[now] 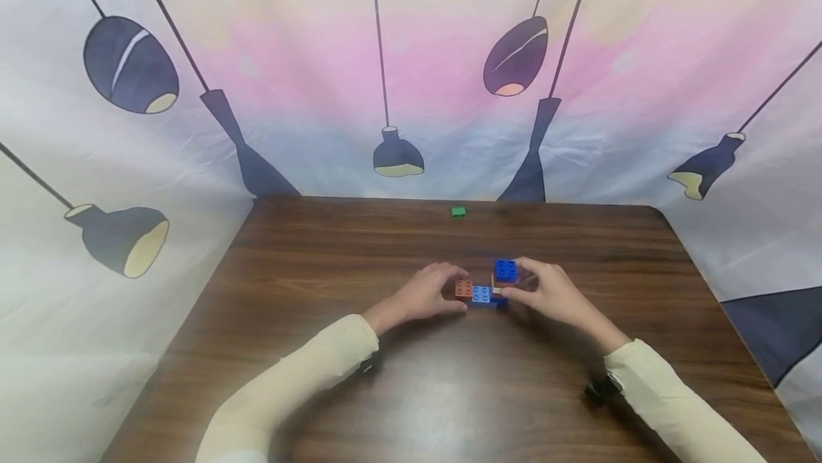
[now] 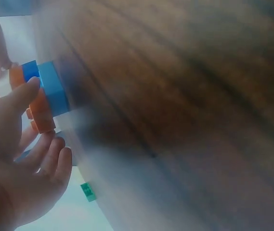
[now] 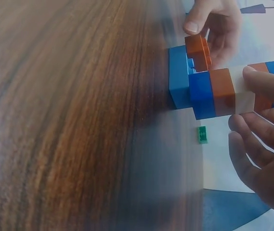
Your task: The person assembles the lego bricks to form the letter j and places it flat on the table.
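A light blue toy building brick (image 3: 178,77) lies on the table as the base of a small build. On its left end sits an orange brick (image 1: 464,288), with the thumb and fingers of my left hand (image 1: 427,293) around it at the sides. A tower rises at the right end: a dark blue brick (image 3: 202,95), an orange brick (image 3: 222,90), a white brick (image 3: 242,95), another orange one, and a blue brick (image 1: 505,270) on top. My right hand (image 1: 546,293) pinches the tower at the white brick between thumb and fingers.
A small green brick (image 1: 458,212) lies near the far edge of the brown wooden table (image 1: 359,249). Behind the table hangs a cloth (image 1: 443,56) printed with dark lamps. A dark wrist device (image 1: 600,389) is at the right sleeve.
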{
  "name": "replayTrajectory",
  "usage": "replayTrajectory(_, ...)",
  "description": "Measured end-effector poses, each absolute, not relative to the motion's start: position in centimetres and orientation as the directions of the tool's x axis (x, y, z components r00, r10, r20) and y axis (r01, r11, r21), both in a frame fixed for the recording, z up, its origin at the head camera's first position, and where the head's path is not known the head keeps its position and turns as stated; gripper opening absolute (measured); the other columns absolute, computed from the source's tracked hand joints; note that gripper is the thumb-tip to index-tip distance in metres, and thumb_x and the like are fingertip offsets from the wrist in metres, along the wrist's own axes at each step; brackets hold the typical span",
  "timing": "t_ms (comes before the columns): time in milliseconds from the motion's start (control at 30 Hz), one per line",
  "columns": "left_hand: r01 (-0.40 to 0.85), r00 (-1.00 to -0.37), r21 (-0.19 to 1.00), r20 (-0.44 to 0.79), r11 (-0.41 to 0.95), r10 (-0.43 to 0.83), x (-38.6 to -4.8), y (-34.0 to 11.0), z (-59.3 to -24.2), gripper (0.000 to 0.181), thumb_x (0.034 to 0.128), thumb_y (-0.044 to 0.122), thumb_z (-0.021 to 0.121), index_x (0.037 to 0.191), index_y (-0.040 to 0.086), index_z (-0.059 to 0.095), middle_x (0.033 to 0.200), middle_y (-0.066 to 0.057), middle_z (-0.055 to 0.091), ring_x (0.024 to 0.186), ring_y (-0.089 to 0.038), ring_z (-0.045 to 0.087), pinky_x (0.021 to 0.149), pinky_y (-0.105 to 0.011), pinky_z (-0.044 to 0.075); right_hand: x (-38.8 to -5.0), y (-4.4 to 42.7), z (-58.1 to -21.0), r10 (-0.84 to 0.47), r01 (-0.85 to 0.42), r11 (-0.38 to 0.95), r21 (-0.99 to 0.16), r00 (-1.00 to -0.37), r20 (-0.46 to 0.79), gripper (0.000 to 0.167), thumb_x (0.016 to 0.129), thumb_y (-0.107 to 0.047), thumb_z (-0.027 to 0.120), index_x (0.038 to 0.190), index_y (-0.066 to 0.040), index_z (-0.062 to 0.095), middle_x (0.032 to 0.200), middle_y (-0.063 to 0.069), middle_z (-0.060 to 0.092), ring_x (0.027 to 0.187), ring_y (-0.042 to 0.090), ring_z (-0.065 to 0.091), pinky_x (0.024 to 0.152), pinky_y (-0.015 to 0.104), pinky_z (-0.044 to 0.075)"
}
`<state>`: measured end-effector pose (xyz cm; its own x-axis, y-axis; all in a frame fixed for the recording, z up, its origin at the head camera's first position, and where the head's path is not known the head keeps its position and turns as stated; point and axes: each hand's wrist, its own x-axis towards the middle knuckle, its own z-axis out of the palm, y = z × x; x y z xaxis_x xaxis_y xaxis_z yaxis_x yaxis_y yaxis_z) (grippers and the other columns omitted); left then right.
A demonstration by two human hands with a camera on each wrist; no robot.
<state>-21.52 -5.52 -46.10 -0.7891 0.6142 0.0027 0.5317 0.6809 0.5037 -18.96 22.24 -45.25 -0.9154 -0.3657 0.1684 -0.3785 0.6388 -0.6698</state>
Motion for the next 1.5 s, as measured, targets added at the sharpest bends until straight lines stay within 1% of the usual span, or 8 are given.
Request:
replayTrajectory(267, 0.536, -0.797, 0.486, 0.021, 0.69, 0.604, -21.4, -5.7, -46.6, 0.049, 0.0904, 0.033, 0.08, 0.134, 0.015, 0.064, 0.132, -0.002, 0.067, 0.125, -0.021, 0.06, 0.107, -0.042, 0.046, -18.9, 22.0, -45.2, -0.365, -0.385, 0.632, -0.672, -0.914, 0.18, 0.041, 0.091, -0.027, 0.08, 0.122, -0.004, 0.066, 0.099, 0.004, 0.073, 0.092, 0.022, 0.07, 0.081, 0.043, 0.06)
replayTrajectory(400, 0.535, -0.801, 0.488, 0.034, 0.69, 0.597, -21.4, -5.9, -46.7, 0.045, 0.0918, 0.03, 0.079, 0.132, 0.015, 0.066, 0.131, -0.002, 0.068, 0.124, -0.02, 0.061, 0.106, -0.042, 0.047, -19.1, 21.6, -45.3, -0.371, -0.385, 0.616, -0.687, -0.911, 0.179, 0.04, 0.091, -0.03, 0.08, 0.121, -0.006, 0.067, 0.098, 0.002, 0.073, 0.092, 0.019, 0.07, 0.081, 0.042, 0.059)
replayTrajectory(567, 0.528, -0.809, 0.494, 0.043, 0.691, 0.587, -21.4, -6.4, -46.7, 0.044, 0.0916, 0.03, 0.079, 0.131, 0.014, 0.066, 0.128, -0.002, 0.069, 0.123, -0.02, 0.062, 0.105, -0.041, 0.048, -19.4, 21.2, -45.4, -0.378, -0.384, 0.59, -0.71, -0.909, 0.178, 0.039, 0.091, -0.035, 0.079, 0.119, -0.01, 0.068, 0.096, -0.001, 0.072, 0.09, 0.017, 0.07, 0.08, 0.042, 0.059)
replayTrajectory(767, 0.514, -0.815, 0.509, 0.04, 0.69, 0.578, -21.5, -7.0, -46.7, 0.045, 0.0919, 0.03, 0.079, 0.131, 0.014, 0.066, 0.127, -0.002, 0.069, 0.122, -0.021, 0.062, 0.104, -0.041, 0.049, -19.7, 20.7, -45.5, -0.38, -0.393, 0.585, -0.71, -0.906, 0.188, 0.041, 0.091, -0.035, 0.079, 0.121, -0.009, 0.067, 0.096, 0.001, 0.072, 0.09, 0.018, 0.07, 0.08, 0.042, 0.06)
replayTrajectory(967, 0.52, -0.806, 0.525, 0.041, 0.674, 0.59, -21.9, -7.6, -46.6, 0.045, 0.0923, 0.031, 0.078, 0.132, 0.014, 0.066, 0.129, -0.002, 0.069, 0.123, -0.02, 0.062, 0.105, -0.041, 0.048, -20.2, 20.3, -45.5, -0.367, -0.402, 0.59, -0.7, -0.906, 0.21, 0.053, 0.09, -0.035, 0.08, 0.133, -0.009, 0.062, 0.103, 0.005, 0.073, 0.092, 0.02, 0.07, 0.08, 0.043, 0.059)
replayTrajectory(1200, 0.522, -0.791, 0.545, 0.022, 0.656, 0.611, -22.8, -8.3, -46.3, 0.045, 0.0947, 0.032, 0.075, 0.134, 0.013, 0.066, 0.134, -0.003, 0.068, 0.127, -0.019, 0.061, 0.106, -0.039, 0.048, -21.1, 19.8, -45.1, -0.337, -0.366, 0.591, -0.719, -0.922, 0.191, 0.068, 0.09, -0.042, 0.078, 0.145, -0.012, 0.051, 0.117, 0.015, 0.073, 0.103, 0.03, 0.072, 0.084, 0.049, 0.059)
replayTrajectory(1400, 0.496, -0.793, 0.571, -0.01, 0.654, 0.61, -23.4, -8.6, -46.2, 0.047, 0.0964, 0.033, 0.073, 0.137, 0.011, 0.064, 0.135, -0.004, 0.067, 0.13, -0.02, 0.059, 0.108, -0.039, 0.046, -22.2, 19.4, -45.0, -0.328, -0.382, 0.582, -0.718, -0.918, 0.224, 0.065, 0.092, -0.036, 0.078, 0.146, -0.015, 0.049, 0.121, 0.014, 0.071, 0.103, 0.028, 0.071, 0.082, 0.047, 0.059)
replayTrajectory(1500, 0.477, -0.801, 0.588, -0.014, 0.653, 0.598, -23.5, -8.8, -46.1, 0.047, 0.0972, 0.033, 0.072, 0.138, 0.012, 0.062, 0.133, -0.003, 0.068, 0.129, -0.019, 0.06, 0.106, -0.039, 0.048, -22.8, 19.2, -45.0, -0.329, -0.411, 0.582, -0.702, -0.908, 0.258, 0.063, 0.093, -0.031, 0.078, 0.145, -0.012, 0.049, 0.123, 0.015, 0.07, 0.098, 0.026, 0.071, 0.079, 0.046, 0.059)
